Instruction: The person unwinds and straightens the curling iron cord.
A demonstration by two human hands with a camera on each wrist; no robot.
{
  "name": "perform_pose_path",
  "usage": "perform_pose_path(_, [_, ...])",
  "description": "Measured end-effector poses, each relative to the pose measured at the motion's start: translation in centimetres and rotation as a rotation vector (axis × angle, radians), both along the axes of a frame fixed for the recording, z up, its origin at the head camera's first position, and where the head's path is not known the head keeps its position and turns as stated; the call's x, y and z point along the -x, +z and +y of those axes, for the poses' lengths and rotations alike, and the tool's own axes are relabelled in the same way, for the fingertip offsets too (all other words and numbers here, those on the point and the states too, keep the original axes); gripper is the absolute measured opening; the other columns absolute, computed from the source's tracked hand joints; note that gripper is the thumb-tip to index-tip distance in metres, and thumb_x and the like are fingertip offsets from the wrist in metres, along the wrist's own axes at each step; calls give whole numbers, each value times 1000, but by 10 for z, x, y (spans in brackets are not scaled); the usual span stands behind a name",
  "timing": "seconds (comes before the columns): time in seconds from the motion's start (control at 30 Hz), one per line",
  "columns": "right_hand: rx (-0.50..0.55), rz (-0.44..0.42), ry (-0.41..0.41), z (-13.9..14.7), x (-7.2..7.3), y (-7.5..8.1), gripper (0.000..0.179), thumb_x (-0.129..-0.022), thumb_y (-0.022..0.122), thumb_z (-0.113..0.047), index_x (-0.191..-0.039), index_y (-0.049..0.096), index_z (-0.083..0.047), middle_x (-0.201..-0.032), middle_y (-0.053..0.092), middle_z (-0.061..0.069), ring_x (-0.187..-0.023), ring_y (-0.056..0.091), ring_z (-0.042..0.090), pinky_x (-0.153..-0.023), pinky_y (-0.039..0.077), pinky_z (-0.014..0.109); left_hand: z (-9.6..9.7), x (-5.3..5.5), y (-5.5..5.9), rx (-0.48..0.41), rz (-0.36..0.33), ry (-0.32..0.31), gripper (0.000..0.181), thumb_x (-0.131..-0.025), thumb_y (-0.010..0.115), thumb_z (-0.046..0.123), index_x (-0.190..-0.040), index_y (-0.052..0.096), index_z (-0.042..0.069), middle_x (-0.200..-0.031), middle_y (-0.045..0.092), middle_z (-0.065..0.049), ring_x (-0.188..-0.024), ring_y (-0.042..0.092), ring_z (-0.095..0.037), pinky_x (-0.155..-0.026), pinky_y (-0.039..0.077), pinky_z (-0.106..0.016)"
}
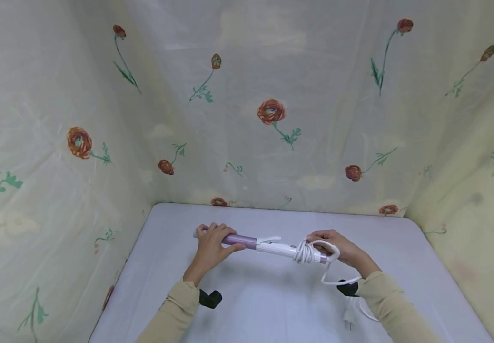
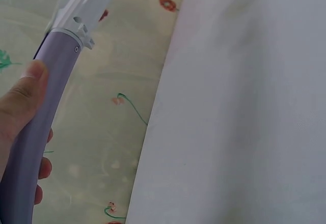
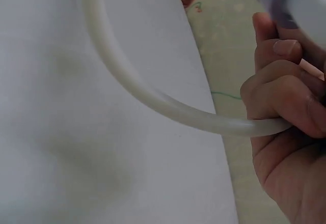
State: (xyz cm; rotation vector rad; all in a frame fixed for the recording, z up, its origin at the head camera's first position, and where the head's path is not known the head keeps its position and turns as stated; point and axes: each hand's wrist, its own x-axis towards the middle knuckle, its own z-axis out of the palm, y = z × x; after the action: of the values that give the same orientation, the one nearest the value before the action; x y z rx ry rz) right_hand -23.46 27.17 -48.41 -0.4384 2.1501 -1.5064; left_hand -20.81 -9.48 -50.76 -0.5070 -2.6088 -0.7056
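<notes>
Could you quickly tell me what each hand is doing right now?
Left hand: grip closed round the curling iron barrel.
Right hand: grip closed on its white cord.

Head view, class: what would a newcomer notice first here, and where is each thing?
First, the curling iron, held level above the white table at centre. The left hand grips its purple barrel, while the right hand holds the handle end, where the white cord is coiled. Next, the flowered cloth hanging behind and at both sides.
</notes>
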Motion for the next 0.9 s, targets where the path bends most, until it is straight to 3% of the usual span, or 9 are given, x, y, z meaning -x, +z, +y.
perform_pose_path(0.1, [-87,-12,-29,0,4,11,37,-97,52,-30,-110,60,4,-82,61,-7,-69,52,6,-61,45,22,0,0,-2,6,-15,4,43,-74,70,57,-100,68,22,-93,67,6,-85,49,-14,-93,21,-53])
perform_pose_path(0.33, [-229,28,-120,-6,0,35,39,-96,52,-38,-103,61,-1,-73,55,-3,-65,52,12,-56,46,28,0,0,-5,13,-60,24,45,-74,68,59,-100,69,23,-94,68,6,-86,49,-14,-95,20,-53])
perform_pose_path(0.47, [-313,115,-129,-12,-3,42,40,-96,51,-40,-103,62,-2,-74,51,0,-67,47,13,-58,41,26,0,1,-7,13,-60,38,45,-73,68,60,-99,68,22,-93,67,6,-85,48,-14,-95,20,-53])
perform_pose_path(0.67, [-345,307,-137,-13,-9,46,32,-96,53,-34,-100,66,-5,-83,59,6,-74,47,14,-64,40,27,1,3,-10,4,-74,42,45,-74,68,59,-100,68,22,-93,67,5,-85,48,-15,-95,19,-53])
perform_pose_path(0.9, [-368,434,-184,-17,-19,50,29,-94,58,-35,-98,67,-7,-72,59,1,-63,50,11,-55,44,24,1,3,-8,5,-54,95,46,-73,69,58,-100,69,21,-92,66,3,-87,49,-16,-96,19,-54])
